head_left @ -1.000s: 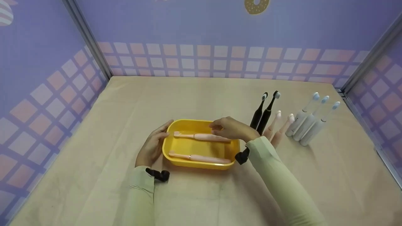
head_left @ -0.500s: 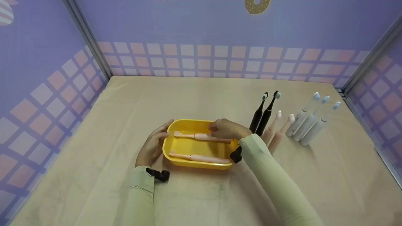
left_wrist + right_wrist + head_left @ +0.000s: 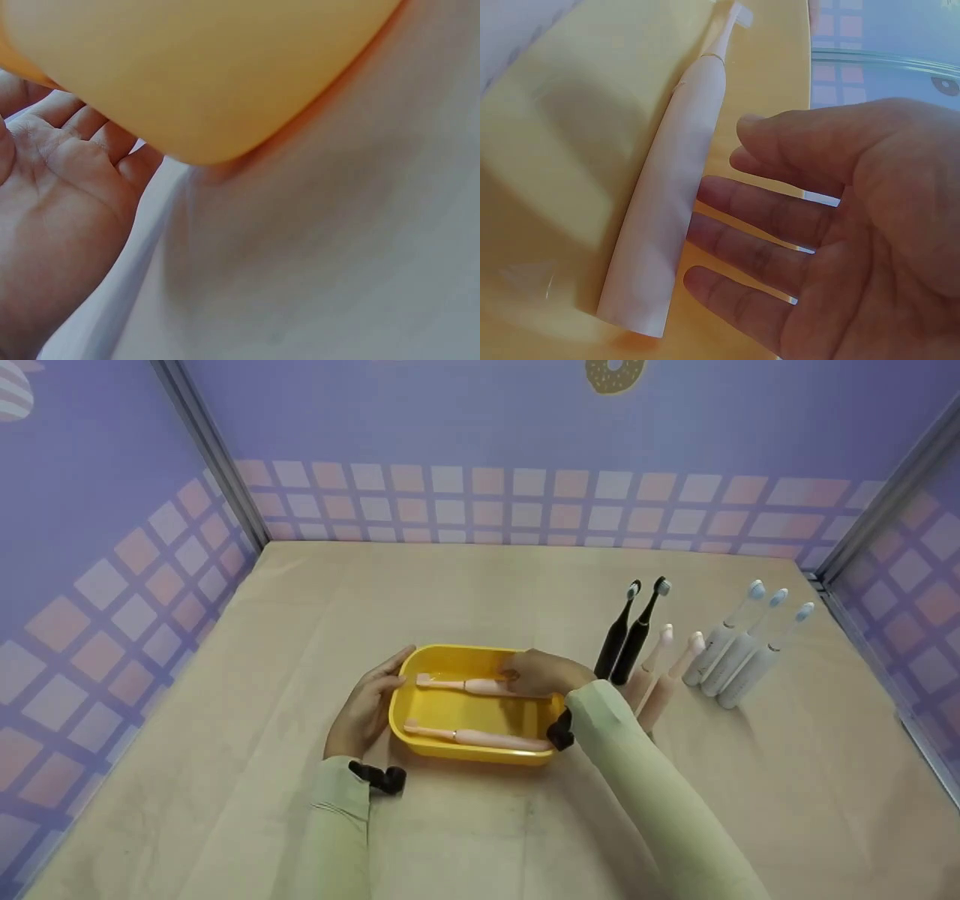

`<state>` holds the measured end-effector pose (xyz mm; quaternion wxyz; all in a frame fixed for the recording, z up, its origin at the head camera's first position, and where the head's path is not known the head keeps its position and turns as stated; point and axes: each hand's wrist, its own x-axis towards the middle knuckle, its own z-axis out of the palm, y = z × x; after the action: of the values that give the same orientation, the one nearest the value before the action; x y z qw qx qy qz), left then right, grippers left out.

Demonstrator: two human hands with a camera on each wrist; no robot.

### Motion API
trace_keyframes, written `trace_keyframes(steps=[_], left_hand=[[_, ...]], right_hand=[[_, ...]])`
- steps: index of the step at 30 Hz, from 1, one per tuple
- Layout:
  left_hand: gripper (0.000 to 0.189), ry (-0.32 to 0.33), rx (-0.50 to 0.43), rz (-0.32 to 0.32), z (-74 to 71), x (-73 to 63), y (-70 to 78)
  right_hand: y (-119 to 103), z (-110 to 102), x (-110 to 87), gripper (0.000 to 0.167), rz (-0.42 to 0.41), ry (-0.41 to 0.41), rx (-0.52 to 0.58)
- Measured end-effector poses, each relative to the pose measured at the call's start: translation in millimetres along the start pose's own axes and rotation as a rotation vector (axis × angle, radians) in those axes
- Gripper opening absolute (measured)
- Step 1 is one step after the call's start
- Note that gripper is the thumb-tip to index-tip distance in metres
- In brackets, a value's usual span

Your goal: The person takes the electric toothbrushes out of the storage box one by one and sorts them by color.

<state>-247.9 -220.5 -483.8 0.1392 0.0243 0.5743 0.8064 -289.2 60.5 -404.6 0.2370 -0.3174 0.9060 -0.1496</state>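
Note:
A yellow plastic tray (image 3: pixel 469 759) stands in the middle of the table, with two pink electric toothbrushes lying in it. My left hand (image 3: pixel 361 711) grips the tray's left end, thumb at the rim and fingers along the outer wall; in the left wrist view that hand (image 3: pixel 71 187) shows beside the wall. My right hand (image 3: pixel 551 673) reaches inside at the back right, over the handle of the rear toothbrush (image 3: pixel 480 686). In the right wrist view its fingers (image 3: pixel 761 214) extend toward the toothbrush handle (image 3: pixel 667 187), very near or touching it. The front toothbrush (image 3: pixel 487 740) lies along the near wall.
To the right of the tray stand two black electric toothbrushes (image 3: pixel 632 641), two pink ones (image 3: pixel 660 690) and several white ones (image 3: pixel 735 660), all upright. Patterned purple panels (image 3: pixel 480 420) enclose the table (image 3: pixel 450 840) at the back and sides.
My right hand has lowered into the tray and moved slightly left, nearer the rear toothbrush. My left hand, the tray and the toothbrushes stay in place.

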Motion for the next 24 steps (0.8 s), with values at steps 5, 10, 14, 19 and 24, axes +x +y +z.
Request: trace_keyframes(steps=[5,10,14,19,24], left_hand=[[0.058,0.002,-0.007,0.003,0.0,0.7,0.1],[0.059,0.005,-0.008,-0.001,0.0,0.8,-0.1],[0.058,0.009,0.0,-0.002,0.0,0.3,0.1],[0.058,-0.006,-0.005,0.014,-0.8,-0.1,-0.3],[0.058,-0.035,-0.008,0.025,-1.6,-0.3,-0.8]], right_hand=[[1.2,1.2,3.8,0.028,0.019,0.002,-0.033],[-0.1,3.2,6.3,0.028,0.047,-0.016,-0.021],[-1.3,4.7,6.5,0.02,0.046,-0.001,-0.02],[-1.7,6.0,6.1,0.019,0.025,0.022,-0.035],[-0.4,6.8,6.0,0.018,-0.015,0.028,-0.061]])
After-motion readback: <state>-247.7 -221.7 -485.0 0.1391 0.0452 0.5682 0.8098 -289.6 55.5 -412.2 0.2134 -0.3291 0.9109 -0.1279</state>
